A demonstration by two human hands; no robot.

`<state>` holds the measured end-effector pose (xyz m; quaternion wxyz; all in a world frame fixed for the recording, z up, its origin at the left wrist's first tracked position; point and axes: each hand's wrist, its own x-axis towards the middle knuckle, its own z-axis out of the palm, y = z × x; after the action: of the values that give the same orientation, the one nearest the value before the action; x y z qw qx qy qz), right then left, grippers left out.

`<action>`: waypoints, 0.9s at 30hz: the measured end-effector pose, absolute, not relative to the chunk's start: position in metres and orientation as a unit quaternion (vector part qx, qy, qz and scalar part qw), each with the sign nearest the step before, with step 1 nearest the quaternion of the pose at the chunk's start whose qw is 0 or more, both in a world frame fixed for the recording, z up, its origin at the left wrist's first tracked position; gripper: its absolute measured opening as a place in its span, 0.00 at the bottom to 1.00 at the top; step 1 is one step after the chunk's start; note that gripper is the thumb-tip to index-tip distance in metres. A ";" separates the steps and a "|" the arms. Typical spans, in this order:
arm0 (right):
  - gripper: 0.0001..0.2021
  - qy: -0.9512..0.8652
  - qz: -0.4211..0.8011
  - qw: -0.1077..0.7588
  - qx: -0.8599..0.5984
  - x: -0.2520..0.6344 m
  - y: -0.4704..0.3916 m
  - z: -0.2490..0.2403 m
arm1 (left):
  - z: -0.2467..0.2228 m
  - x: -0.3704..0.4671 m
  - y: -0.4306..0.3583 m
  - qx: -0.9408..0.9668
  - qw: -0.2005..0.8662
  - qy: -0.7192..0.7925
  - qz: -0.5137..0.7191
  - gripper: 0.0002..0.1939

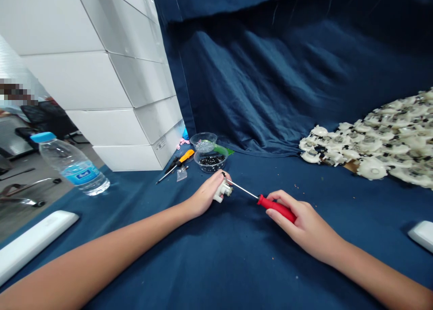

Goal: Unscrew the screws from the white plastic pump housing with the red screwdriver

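Note:
My left hand (204,196) is closed around a small white plastic part (220,193) with a short stub and a metallic-looking end. In my right hand (306,224) is a screwdriver with a red handle (275,207), its thin shaft slanting up and left. The tip meets a small dark piece at the top of the white part, near my left fingertips; exactly what it touches is too small to tell. Just beyond my left hand stands a clear bowl of small black pieces (212,161), probably screws. Behind it is a second clear bowl of silvery bits (205,142).
Stacked white boxes (126,125) rise at the left, with a water bottle (76,166) before them. A yellow-handled screwdriver (186,156) and a small plastic bag (181,174) lie near the bowls. Many white plastic parts (372,143) are heaped at the right, by a dark blue curtain (257,84).

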<state>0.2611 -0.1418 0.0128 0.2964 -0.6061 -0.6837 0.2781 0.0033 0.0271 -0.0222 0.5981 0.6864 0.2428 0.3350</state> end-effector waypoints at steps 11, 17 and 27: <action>0.13 -0.672 0.262 0.313 -0.618 0.272 -0.137 0.009 | -0.006 0.000 0.032 0.556 0.720 0.207 0.362 0.18; 0.13 -0.695 0.280 0.285 -0.598 0.272 -0.137 0.010 | -0.002 -0.009 0.041 0.515 0.773 0.182 0.322 0.16; 0.09 -0.744 0.289 0.272 -0.538 0.270 -0.137 0.019 | -0.006 -0.010 0.041 0.523 0.798 0.161 0.253 0.16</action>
<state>0.2697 -0.1369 0.0189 0.2716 -0.5377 -0.7439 0.2893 -0.0101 0.0414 -0.0061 0.7979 0.5228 0.1613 0.2529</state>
